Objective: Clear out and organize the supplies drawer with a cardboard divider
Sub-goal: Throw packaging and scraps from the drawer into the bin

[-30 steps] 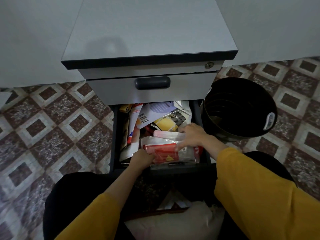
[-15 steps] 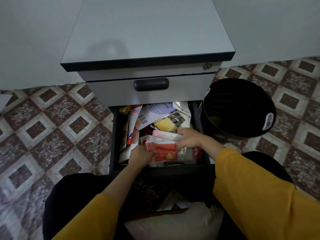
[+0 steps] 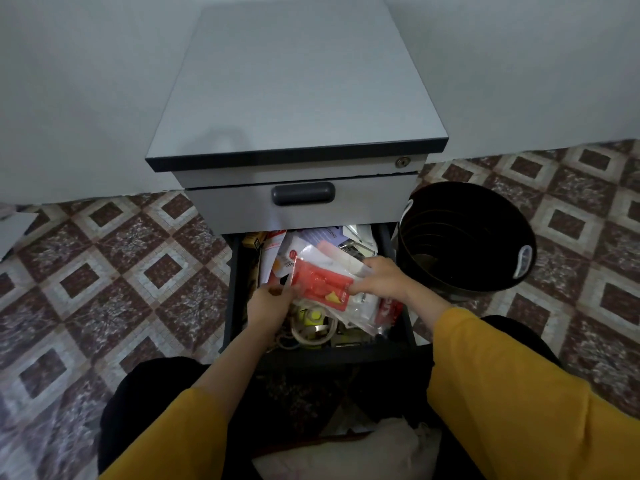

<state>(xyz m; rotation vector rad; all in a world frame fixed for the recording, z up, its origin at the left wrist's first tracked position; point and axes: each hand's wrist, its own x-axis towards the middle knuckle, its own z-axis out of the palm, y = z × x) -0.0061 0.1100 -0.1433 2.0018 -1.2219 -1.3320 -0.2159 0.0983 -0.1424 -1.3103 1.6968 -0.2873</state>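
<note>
The left hand [image 3: 268, 303] is at centre frame, back upward, its fingers curled round the lower left edge of a red packet [image 3: 318, 285] in clear plastic. The fingertips are hidden beneath the packet. The right hand [image 3: 381, 278] reaches in from the right, palm down, with fingers bent over the packet's right edge and the thumb tucked under it. Both hands grip the packet, which is tilted and raised above the other contents. Both forearms extend up from the lower frame in yellow sleeves [image 3: 502, 393].

The open drawer [image 3: 230, 289] is the lower one of a grey cabinet [image 3: 298, 81], at centre frame. It contains loose papers and packets at the rear. A cream ring [image 3: 311, 332] and a small yellow item [image 3: 313, 315] lie near the front, below the packet.

A closed upper drawer with a dark handle [image 3: 303, 193] sits above. A black bin [image 3: 519, 258] stands on the tiled floor [image 3: 104, 271], just right of the drawer. A white bag [image 3: 346, 452] lies at the bottom edge.
</note>
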